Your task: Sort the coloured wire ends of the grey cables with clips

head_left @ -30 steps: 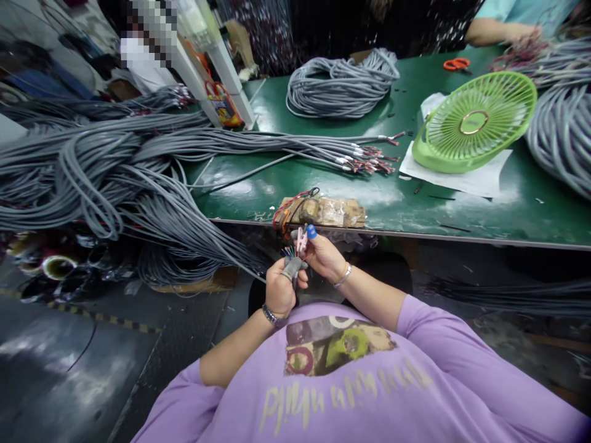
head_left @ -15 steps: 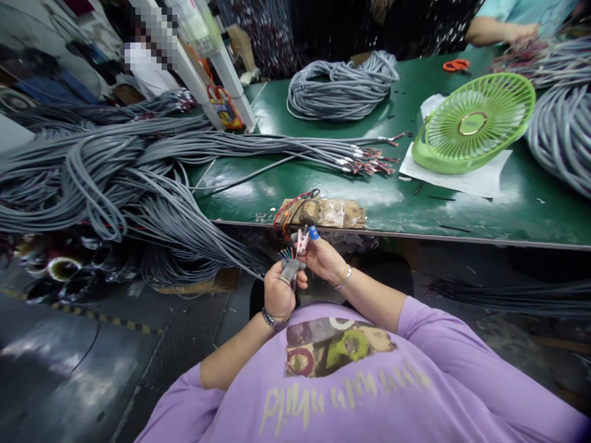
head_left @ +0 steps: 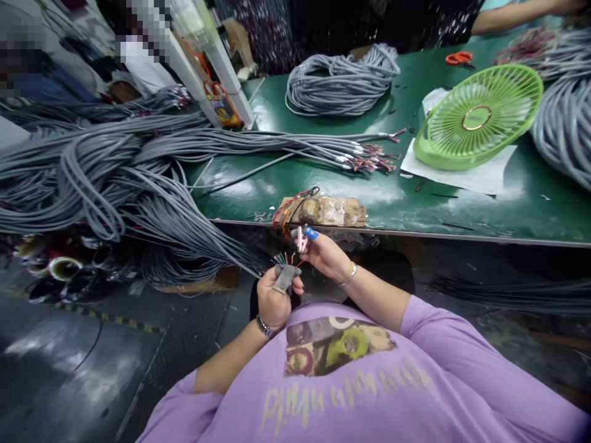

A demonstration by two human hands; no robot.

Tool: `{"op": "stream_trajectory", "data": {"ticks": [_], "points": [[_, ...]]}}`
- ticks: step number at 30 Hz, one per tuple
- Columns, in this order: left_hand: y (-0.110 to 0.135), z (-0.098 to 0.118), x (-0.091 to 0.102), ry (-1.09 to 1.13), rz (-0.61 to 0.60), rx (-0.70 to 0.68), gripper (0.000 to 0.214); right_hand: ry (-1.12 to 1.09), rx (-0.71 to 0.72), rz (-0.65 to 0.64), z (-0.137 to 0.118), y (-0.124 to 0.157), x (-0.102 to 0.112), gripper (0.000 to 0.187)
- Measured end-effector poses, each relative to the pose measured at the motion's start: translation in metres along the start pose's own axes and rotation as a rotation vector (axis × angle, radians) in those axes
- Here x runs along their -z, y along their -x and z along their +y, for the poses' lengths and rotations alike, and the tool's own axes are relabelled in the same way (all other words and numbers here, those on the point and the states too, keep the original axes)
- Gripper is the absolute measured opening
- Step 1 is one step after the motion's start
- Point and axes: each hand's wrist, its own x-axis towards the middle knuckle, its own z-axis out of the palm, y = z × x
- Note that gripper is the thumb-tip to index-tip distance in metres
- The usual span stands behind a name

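My left hand (head_left: pixel 273 301) is closed around the end of a grey cable, its thumb in a grey finger cover (head_left: pixel 285 278). Thin coloured wires (head_left: pixel 282 259) fan out above the grip. My right hand (head_left: pixel 329 257), with blue wrapping on a fingertip, pinches a small pale pink clip-like tool (head_left: pixel 301 239). One red wire reaches from the bundle toward the right fingers; whether they touch it I cannot tell. Just beyond the hands, a wooden block (head_left: pixel 339 212) with red and black leads lies at the table's front edge.
Grey cables (head_left: pixel 221 144) run across the green table (head_left: pixel 392 212) from the left, their stripped ends at its middle. Behind lies a cable coil (head_left: pixel 339 86). A green fan (head_left: pixel 478 120), orange scissors (head_left: pixel 458 58) and another coil (head_left: pixel 566 129) are at right. A co-worker's arm (head_left: pixel 512 15) shows top right.
My hands have drawn slightly apart, the left moving down and left with the cable end. The wires are more spread. The co-worker's arm has stretched out to the right.
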Motion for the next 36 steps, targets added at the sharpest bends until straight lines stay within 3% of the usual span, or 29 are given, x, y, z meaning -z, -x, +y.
{"op": "stream_trajectory", "data": {"ticks": [5, 12, 20, 28, 32, 36], "points": [[-0.003, -0.003, 0.003, 0.006, 0.008, -0.013, 0.024, 0.083, -0.067, -0.063, 0.001, 0.009, 0.005, 0.044], [-0.005, -0.003, 0.003, 0.024, -0.046, 0.052, 0.025, 0.126, -0.212, -0.219, -0.003, 0.018, 0.016, 0.030], [-0.008, -0.002, 0.002, 0.087, -0.116, 0.183, 0.024, 0.203, -0.166, -0.218, -0.002, 0.017, 0.018, 0.032], [-0.009, 0.000, 0.002, 0.125, -0.207, 0.251, 0.024, 0.189, -0.113, -0.082, 0.010, 0.012, 0.018, 0.031], [-0.008, -0.001, 0.003, 0.086, -0.197, 0.203, 0.024, 0.177, -0.101, 0.026, 0.008, 0.012, 0.021, 0.031], [-0.006, -0.005, 0.008, -0.098, -0.110, 0.056, 0.022, 0.192, -0.258, -0.126, -0.002, 0.019, 0.027, 0.045]]}}
